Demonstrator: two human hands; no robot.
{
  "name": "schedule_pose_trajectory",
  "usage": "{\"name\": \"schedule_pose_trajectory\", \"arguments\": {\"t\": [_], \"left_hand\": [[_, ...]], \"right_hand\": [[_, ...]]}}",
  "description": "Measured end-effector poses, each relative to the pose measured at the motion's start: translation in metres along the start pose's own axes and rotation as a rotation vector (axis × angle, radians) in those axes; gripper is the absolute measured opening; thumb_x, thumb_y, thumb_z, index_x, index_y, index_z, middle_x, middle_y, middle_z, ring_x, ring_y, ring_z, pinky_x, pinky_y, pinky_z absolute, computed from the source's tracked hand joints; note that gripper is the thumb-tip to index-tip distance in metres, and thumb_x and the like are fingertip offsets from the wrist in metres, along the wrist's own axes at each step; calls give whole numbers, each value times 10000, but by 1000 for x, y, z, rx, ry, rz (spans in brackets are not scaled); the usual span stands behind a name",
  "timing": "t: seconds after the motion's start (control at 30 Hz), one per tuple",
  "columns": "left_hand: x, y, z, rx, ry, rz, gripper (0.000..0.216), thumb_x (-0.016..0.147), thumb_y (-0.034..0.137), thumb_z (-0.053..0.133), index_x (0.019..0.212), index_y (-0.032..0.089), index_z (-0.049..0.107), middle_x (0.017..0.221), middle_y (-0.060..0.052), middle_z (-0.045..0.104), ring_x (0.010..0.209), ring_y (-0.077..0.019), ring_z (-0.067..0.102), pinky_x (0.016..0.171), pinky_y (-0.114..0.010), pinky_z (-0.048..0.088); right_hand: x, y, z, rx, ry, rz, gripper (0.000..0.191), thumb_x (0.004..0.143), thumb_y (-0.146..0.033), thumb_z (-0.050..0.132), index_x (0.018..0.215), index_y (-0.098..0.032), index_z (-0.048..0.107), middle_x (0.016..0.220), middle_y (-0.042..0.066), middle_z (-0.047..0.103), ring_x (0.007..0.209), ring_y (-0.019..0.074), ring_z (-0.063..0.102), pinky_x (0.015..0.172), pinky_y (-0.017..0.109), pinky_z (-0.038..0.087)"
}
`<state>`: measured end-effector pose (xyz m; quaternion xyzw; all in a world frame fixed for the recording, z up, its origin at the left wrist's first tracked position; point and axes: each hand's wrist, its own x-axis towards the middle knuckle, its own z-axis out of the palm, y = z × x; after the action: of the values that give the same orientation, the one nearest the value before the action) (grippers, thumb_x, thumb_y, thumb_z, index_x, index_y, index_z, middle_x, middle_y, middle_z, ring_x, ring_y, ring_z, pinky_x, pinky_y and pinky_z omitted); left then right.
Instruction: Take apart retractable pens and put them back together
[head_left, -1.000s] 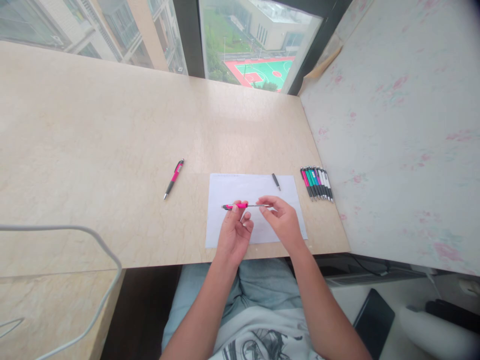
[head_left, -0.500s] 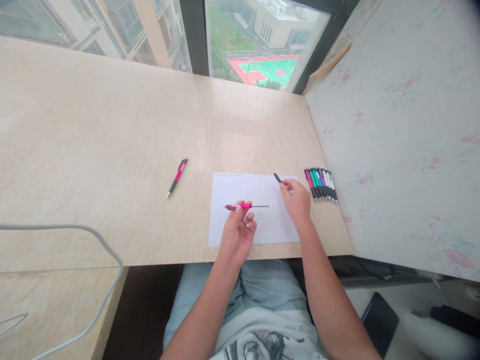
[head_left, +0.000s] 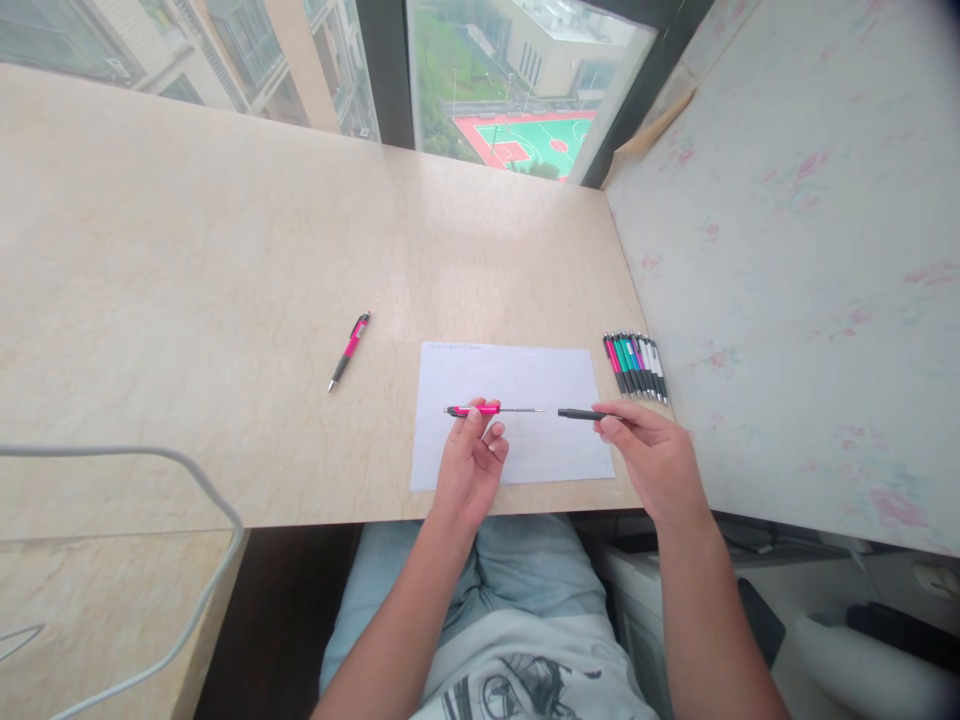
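Above a white sheet of paper (head_left: pixel 442 455), my left hand (head_left: pixel 472 460) pinches the pink upper barrel of a ballpoint pen (head_left: pixel 489 408). A thin ink refill (head_left: pixel 523 410) sticks out of that barrel toward the right. My right hand (head_left: pixel 652 450) is closed on the black grip section of the pen (head_left: pixel 577 413), level with the refill. A small gap separates the refill's tip from the grip's near end. The rear end of the grip section is hidden by my right fingers.
A whole pink pen (head_left: pixel 349 352) lies on the table left of the paper. At the right, a row of several pens (head_left: pixel 634 365) in pink, green, purple and white lies near the wall (head_left: pixel 787 280). A grey cable (head_left: pixel 217 500) arches over the left front.
My right hand has moved right and down, and the black grip section has turned from slanted to level, in line with the refill. My left hand has barely moved.
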<state>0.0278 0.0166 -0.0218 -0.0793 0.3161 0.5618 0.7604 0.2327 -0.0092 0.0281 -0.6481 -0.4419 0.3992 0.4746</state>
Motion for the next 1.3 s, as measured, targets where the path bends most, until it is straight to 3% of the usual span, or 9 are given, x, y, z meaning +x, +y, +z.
{"name": "schedule_pose_trajectory", "arguments": {"t": [0.27,0.73,1.3], "left_hand": [[-1,0,0,0,-12,9,198,795,243,788,958,187,690,965,-12,707,663,-54,610,542,-137,476],[1,-2,-4,13,-24,9,261,761,265,820,974,188,690,979,-10,713,673,-58,616,556,-150,477],[-1,-3,-3,67,-61,15,305,739,273,837,993,194,687,1009,-33,732,675,-68,632,549,-151,486]], "right_hand": [[-4,-23,11,-191,-22,-202,129,847,-358,715,936,-302,790,955,35,736,884,215,662,765,360,558],[-3,-24,16,-239,-59,-259,129,884,-320,677,956,-261,767,970,33,734,893,185,670,766,306,569],[2,-14,46,-306,-162,-242,128,874,-314,667,951,-230,724,922,38,737,820,185,664,752,331,549]]}}
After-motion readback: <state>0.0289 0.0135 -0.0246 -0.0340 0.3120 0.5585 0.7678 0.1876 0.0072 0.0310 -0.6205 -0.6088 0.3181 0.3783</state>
